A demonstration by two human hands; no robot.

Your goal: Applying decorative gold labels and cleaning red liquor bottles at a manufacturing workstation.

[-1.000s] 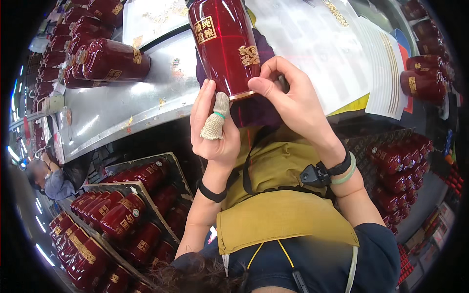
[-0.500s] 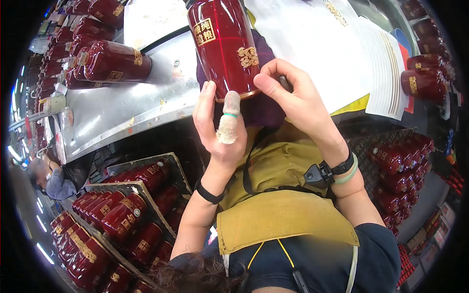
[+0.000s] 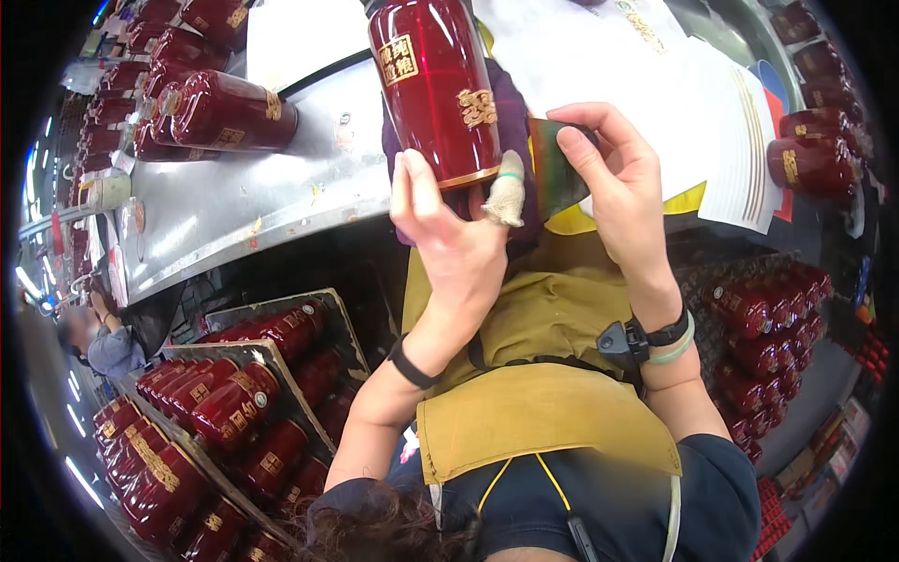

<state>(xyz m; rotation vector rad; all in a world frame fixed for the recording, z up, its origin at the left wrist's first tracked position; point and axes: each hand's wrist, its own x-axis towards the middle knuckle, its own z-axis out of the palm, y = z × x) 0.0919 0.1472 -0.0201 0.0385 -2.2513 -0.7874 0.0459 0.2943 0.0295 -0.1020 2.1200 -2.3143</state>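
Observation:
A glossy dark-red bottle (image 3: 433,112) with gold decals lies on a purple cloth (image 3: 510,98), its base toward me. My left hand (image 3: 454,253) grips that base, fingers on either side; a knitted finger cot (image 3: 507,199) covers one of them. Right of the bottle, my right hand (image 3: 626,187) pinches a thin, flat dark-green piece (image 3: 560,173) between thumb and fingers. It looks like a flexible scraper or sheet, but I cannot tell which. The bottle's top runs out of view.
The steel worktable (image 3: 290,201) carries large white sheets (image 3: 599,84) and a striped decal sheet (image 3: 735,140). Red bottles (image 3: 234,112) stand at left and more bottles (image 3: 815,169) at right. Below are partitioned crates of bottles (image 3: 234,403) and stacked bottles (image 3: 763,328). Another person (image 3: 114,342) sits far left.
My right hand has moved right, away from the bottle's base, and the dark-green piece now shows. My left hand has shifted right, its covered finger now at the base's right edge.

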